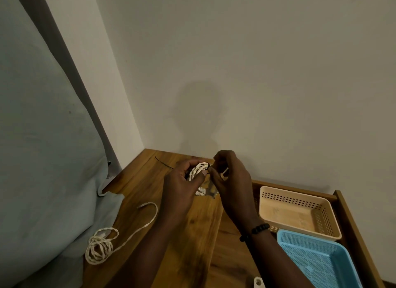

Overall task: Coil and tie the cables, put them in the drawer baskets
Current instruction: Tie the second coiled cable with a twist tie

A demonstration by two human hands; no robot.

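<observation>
Wooden desktop [192, 234] is set in a room corner, plain pale wall behind, grey-blue fabric [42, 159] draped along the left edge.

Nearest: a small white object [258, 282] is cut off at the bottom edge, identity not readable. A blue mesh basket [317, 260] is seated in the open drawer [351, 223] on the right; a beige perforated basket [300, 210] is placed just behind it, touching or nearly so. Neither basket is seen to hold a cable.

Front left: 1 loose white cable [100, 245] is left in a rough pile at the desk edge beside the fabric, its tail run out across the wood to a connector end.

Mid: 2 forearms are raised over the desk; a black bead bracelet [256, 230] is worn on the right wrist. A coiled cream cable [198, 171] is gripped in the left hand [182, 180], fingers curled round the bundle, held above the wood. The right hand [230, 176] is closed in a pinch at the coil's right side; a thin dark tie [165, 163] is seen wrapped at the coil, its free end trailing left. What exactly is pinched cannot be told for sure. More white cable [202, 191] is seen below the hands.
</observation>
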